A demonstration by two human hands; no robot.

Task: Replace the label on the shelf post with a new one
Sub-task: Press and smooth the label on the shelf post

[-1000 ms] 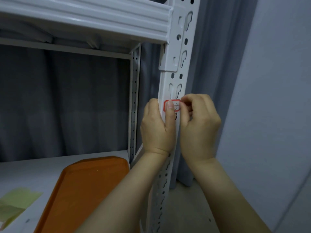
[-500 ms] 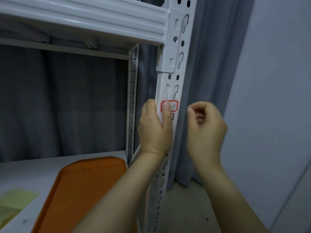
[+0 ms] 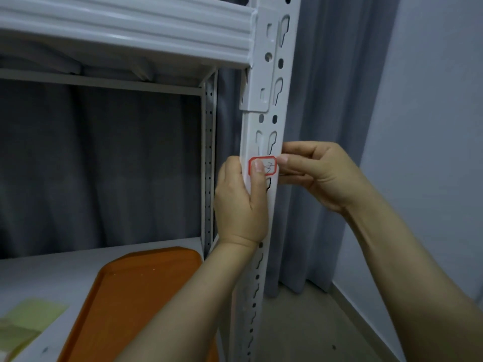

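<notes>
Dim, cool bluish indoor light, source unclear. Faint sheen on white ribbed metal shelf beam (image 3: 125, 30); heavy shadow beneath it, dark grey pleated curtain (image 3: 104, 165) nearly black. White perforated metal shelf post (image 3: 264, 142) bows, wide-angle distortion. Overall soft; bottom edge smeared.

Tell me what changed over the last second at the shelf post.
The right hand, drawn off rightward half a second ago, has come back left to the right edge of the label; a pinch is unclear. The left hand still grips the shelf post, thumb on the label.
</notes>
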